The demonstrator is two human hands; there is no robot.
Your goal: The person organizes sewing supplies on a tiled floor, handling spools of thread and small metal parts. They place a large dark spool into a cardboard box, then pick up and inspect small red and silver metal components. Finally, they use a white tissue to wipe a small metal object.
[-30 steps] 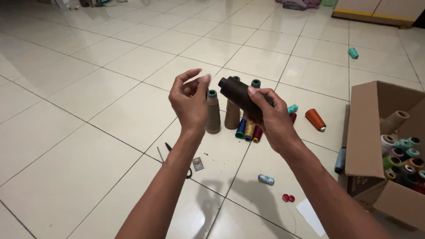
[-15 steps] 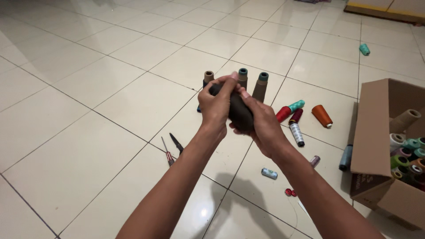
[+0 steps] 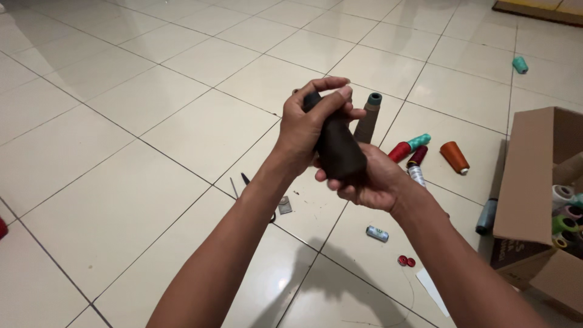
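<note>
Both my hands hold a dark brown cone of thread (image 3: 337,149) above the tiled floor. My right hand (image 3: 370,182) cradles its wide lower end from beneath. My left hand (image 3: 310,124) wraps over the narrow top end, fingers curled around it. Just behind the hands a tan thread cone with a teal core (image 3: 368,119) stands upright on the floor.
Red, teal, maroon and silver spools (image 3: 410,152) and an orange cone (image 3: 454,157) lie on the tiles at right. An open cardboard box (image 3: 528,176) with several spools stands far right. Scissors (image 3: 243,183), a small spool (image 3: 377,233) and red buttons (image 3: 405,261) lie below my hands.
My left hand, open and apart a second ago, has closed over the top of the brown cone. The cone has tipped more upright, and the view shifted left and down.
</note>
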